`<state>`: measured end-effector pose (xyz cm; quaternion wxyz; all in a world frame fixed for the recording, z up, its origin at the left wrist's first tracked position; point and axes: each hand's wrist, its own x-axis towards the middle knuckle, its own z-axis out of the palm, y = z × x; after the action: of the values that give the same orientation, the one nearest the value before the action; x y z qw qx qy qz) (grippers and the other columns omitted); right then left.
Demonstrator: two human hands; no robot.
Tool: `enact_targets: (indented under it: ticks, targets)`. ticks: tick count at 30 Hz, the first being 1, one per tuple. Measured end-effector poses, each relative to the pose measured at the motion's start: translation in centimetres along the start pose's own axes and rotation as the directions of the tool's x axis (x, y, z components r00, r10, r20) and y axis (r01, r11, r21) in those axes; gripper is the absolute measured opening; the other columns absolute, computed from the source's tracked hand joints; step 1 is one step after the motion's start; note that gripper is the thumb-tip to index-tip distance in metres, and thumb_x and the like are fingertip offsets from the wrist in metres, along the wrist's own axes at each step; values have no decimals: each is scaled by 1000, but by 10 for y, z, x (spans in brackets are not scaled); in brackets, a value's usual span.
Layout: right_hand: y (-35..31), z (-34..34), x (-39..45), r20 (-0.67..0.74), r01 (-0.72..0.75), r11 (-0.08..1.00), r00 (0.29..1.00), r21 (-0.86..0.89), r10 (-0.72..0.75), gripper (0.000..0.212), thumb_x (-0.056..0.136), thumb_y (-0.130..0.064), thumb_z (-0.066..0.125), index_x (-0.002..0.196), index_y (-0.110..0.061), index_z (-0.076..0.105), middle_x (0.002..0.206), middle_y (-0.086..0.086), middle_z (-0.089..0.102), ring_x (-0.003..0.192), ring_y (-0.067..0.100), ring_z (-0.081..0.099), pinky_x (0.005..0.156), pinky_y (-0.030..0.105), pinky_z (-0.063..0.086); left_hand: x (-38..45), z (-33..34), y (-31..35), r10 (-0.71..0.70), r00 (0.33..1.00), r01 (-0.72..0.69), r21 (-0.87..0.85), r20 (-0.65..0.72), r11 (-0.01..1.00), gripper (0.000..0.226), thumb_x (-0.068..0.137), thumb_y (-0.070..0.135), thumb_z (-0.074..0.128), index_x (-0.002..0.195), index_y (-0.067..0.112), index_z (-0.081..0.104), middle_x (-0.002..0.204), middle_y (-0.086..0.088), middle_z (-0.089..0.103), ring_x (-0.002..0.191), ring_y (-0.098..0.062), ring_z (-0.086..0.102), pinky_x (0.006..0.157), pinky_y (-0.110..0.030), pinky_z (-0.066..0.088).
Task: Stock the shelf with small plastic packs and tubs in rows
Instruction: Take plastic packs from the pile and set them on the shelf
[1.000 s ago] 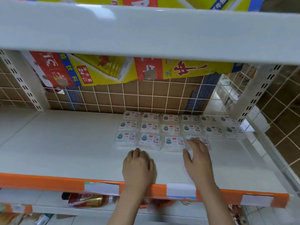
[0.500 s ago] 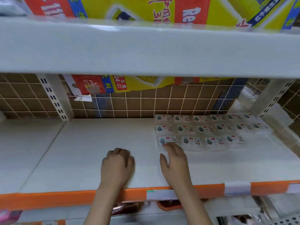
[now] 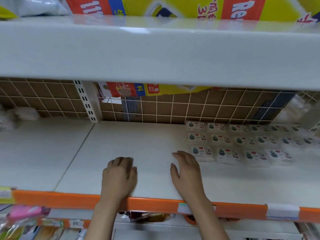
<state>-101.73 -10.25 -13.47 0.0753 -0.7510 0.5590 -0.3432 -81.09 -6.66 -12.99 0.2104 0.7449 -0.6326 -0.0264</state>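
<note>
Both hands lie on the white shelf [image 3: 121, 146] in the lower middle of the frame, with the forearms crossing its orange front edge [image 3: 69, 199]. The left hand [image 3: 119, 177] rests knuckles up, its fingers curled under against the shelf surface and nothing visible in them. The right hand [image 3: 187, 170] lies flatter, with fingers nearly straight and the thumb spread towards the left; it holds nothing, and its fingertips [image 3: 176, 154] reach just beside the nearest of the small plastic packs [image 3: 201, 152].

Those packs (clear, each with a teal and red label) stand in three rows at the right of the frame, from the wire grid back panel [image 3: 155, 110] forward; the ones farthest right are blurred. The shelf to the left of them is bare white.

An upper shelf [image 3: 155, 52] spans the top of the frame, carrying yellow, red and blue cartons [image 3: 173, 7]. Below the orange edge, at lower left, lie blurred coloured packages [image 3: 26, 220] on a lower shelf.
</note>
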Motion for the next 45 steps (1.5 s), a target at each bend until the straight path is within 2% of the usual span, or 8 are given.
enact_targets:
  ticks: [5, 11, 20, 26, 30, 34, 38, 45]
  targets:
    - [-2, 13, -4, 42, 29, 999, 999, -28, -28, 33, 79, -20, 56, 109, -12, 65, 109, 6, 65, 101, 26, 62, 83, 41, 52, 2, -6, -12, -74, 997, 74, 31, -4, 997, 33, 75, 33, 46, 80, 13, 72, 78, -9, 68, 66, -38, 62, 56, -37, 49]
    - [-30, 34, 6, 20, -7, 998, 1000, -57, 8, 33, 79, -22, 56, 109, -12, 66, 106, 7, 66, 98, 28, 62, 82, 40, 50, 7, -21, -53, -45, 997, 43, -28, -65, 999, 41, 78, 37, 41, 87, 12, 73, 84, -9, 69, 71, -37, 62, 60, -37, 50]
    - [-146, 119, 12, 82, -40, 989, 995, -144, 52, 38, 71, -24, 60, 103, -6, 69, 99, 13, 67, 90, 33, 65, 74, 40, 54, 21, -77, -198, -28, 996, 27, -17, -80, 999, 45, 77, 40, 38, 85, 13, 72, 80, -10, 69, 70, -38, 63, 61, -40, 52]
    - [-205, 152, -1, 91, -104, 975, 988, -196, 123, 40, 76, -27, 56, 108, -6, 68, 104, 15, 67, 94, 33, 63, 80, 42, 54, 29, -106, -280, -5, 995, 1, -33, -95, 999, 48, 78, 41, 37, 90, 12, 73, 88, -12, 70, 75, -39, 62, 64, -42, 53]
    - [-224, 156, -4, 94, -117, 971, 986, -206, 139, 41, 79, -27, 53, 113, -7, 66, 108, 12, 65, 100, 30, 61, 86, 38, 49, 32, -114, -294, 10, 993, -19, -78, -119, 997, 42, 77, 36, 39, 86, 11, 72, 84, -12, 69, 72, -39, 62, 62, -41, 53]
    - [-230, 156, -4, 104, -132, 969, 982, -208, 156, 35, 82, -22, 61, 115, -8, 64, 109, 10, 65, 100, 28, 59, 87, 37, 48, 29, -109, -298, -10, 996, 2, -83, -89, 997, 25, 74, 24, 55, 86, 11, 73, 83, -12, 69, 71, -38, 63, 62, -40, 53]
    - [-232, 159, -2, 101, -137, 973, 982, -185, 158, 35, 83, -19, 63, 116, -8, 63, 111, 11, 64, 102, 28, 58, 88, 36, 46, 25, -107, -300, 3, 998, -8, -81, -63, 997, 27, 75, 24, 55, 90, 10, 73, 87, -12, 69, 75, -37, 63, 65, -41, 53]
    - [-247, 173, 2, 113, -142, 978, 981, -154, 160, 38, 88, -24, 51, 122, -10, 58, 119, 10, 60, 110, 26, 53, 92, 36, 43, 25, -108, -315, 53, 998, -55, -62, -33, 997, 31, 78, 28, 51, 92, 10, 72, 89, -10, 69, 77, -36, 63, 66, -39, 51]
